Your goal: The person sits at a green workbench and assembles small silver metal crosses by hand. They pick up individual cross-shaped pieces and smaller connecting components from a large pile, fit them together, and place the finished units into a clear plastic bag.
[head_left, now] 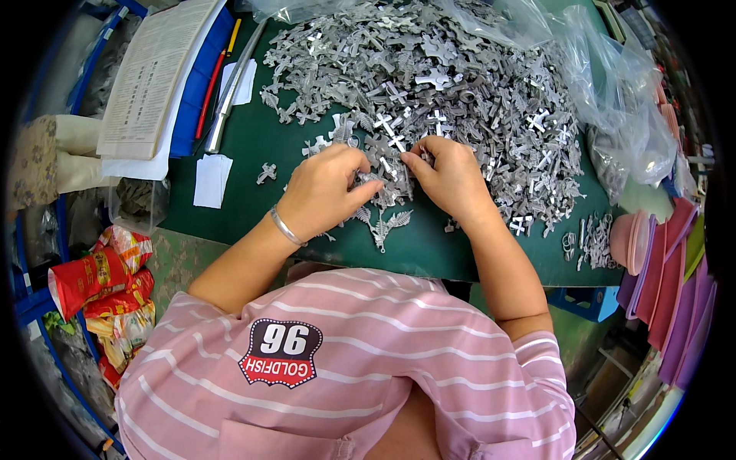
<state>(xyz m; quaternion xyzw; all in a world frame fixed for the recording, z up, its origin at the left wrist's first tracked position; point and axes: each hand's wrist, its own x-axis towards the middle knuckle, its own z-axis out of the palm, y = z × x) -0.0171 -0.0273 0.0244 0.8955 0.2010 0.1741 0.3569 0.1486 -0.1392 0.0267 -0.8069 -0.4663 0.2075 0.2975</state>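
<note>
A large heap of small silver-grey metal crosses (491, 92) covers the far side of the green table. My left hand (326, 188) curls over loose pieces at the heap's near edge, thumb pointing right; whatever is under its fingers is hidden. Opposite it, my right hand (452, 176) has thumb and forefinger drawn together beside a shiny cross (396, 143); I cannot tell whether they grip a piece. Between the hands lie more grey pieces, with a leaf-shaped metal piece (381, 228) just below them. One small cross (267, 173) sits apart, left of my left hand.
At left are a blue tray (182, 130) with printed sheets, a red pen (209, 96), a tapered metal rod (230, 96) and white paper slips (212, 181). Clear plastic bags (613, 100) border the heap at right. Small metal parts (594, 241) lie by the right edge.
</note>
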